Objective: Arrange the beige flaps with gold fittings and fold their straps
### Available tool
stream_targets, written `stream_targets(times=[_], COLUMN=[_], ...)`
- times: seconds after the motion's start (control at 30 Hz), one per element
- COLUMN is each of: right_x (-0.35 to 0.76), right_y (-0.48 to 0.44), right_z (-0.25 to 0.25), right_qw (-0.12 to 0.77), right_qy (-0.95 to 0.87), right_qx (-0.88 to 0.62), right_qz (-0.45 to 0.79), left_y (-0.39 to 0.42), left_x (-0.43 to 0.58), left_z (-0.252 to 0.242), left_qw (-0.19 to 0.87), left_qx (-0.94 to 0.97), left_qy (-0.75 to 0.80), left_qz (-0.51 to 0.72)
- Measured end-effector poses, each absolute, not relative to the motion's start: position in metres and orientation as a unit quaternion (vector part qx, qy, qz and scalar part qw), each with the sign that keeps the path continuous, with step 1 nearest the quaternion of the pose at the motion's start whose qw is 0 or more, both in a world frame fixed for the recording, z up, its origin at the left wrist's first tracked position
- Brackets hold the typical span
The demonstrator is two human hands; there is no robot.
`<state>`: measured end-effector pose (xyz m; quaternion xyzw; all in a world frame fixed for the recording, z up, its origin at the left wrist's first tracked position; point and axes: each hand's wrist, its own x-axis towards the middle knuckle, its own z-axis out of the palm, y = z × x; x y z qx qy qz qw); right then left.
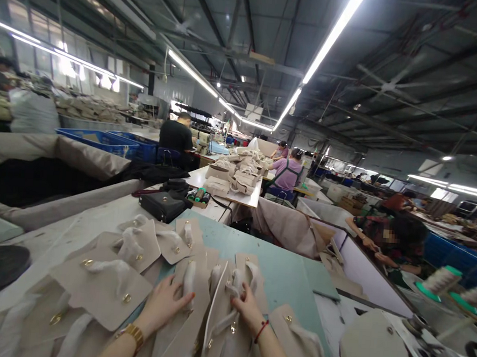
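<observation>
Beige bag panels with gold rings and handles wrapped in white film lie in overlapping rows before me. My left hand [168,303] rests with fingers apart on a panel [199,284], its thumb stretched toward the film-wrapped handle [189,283]. To the right, my right hand [250,308] has its fingers closed around the wrapped handle [237,280] of another panel, which stands tilted on edge beside its neighbours. A loose group of panels [102,286] spreads to the left. One more panel [293,332] lies right of my right wrist.
A green mat [273,267] covers part of the table. A sewing machine [377,348] and thread cones [438,282] stand at right. Ahead are a black bag [164,205], thread spools [199,195] and a heap of beige pieces [241,170]. A co-worker [392,236] sits at right.
</observation>
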<state>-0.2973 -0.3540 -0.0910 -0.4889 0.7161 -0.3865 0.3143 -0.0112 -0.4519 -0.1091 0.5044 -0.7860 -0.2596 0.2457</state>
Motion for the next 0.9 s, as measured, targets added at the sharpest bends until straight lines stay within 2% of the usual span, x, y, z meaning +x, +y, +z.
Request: stream_targets(times=[0.17, 0.4, 0.47, 0.67, 0.77, 0.9], right_x=[-0.299, -0.308, -0.307, -0.29, -0.279, -0.273], right_y=[-0.354, -0.356, -0.358, -0.361, -0.373, -0.406], right_z=[-0.089, -0.097, -0.096, -0.07, -0.056, -0.05], right_qw=[0.369, 0.377, 0.34, 0.128, 0.092, 0.077], right_qy=[0.676, 0.676, 0.702, 0.795, 0.81, 0.823], right_qx=[-0.464, -0.462, -0.469, -0.503, -0.516, -0.498], right_qz=[-0.437, -0.433, -0.415, -0.313, -0.264, -0.262], left_y=[-0.452, -0.501, -0.509, -0.509, -0.502, -0.475], left_x=[-0.042, -0.043, -0.043, -0.046, -0.044, -0.027], left_z=[-0.108, -0.104, -0.104, -0.113, -0.109, -0.104], left_qw=[0.204, 0.232, 0.239, 0.248, 0.259, 0.286], left_qx=[0.496, 0.479, 0.481, 0.507, 0.513, 0.498], left_qy=[-0.818, -0.816, -0.813, -0.807, -0.806, -0.811], left_qz=[-0.207, -0.227, -0.224, -0.173, -0.142, -0.113])
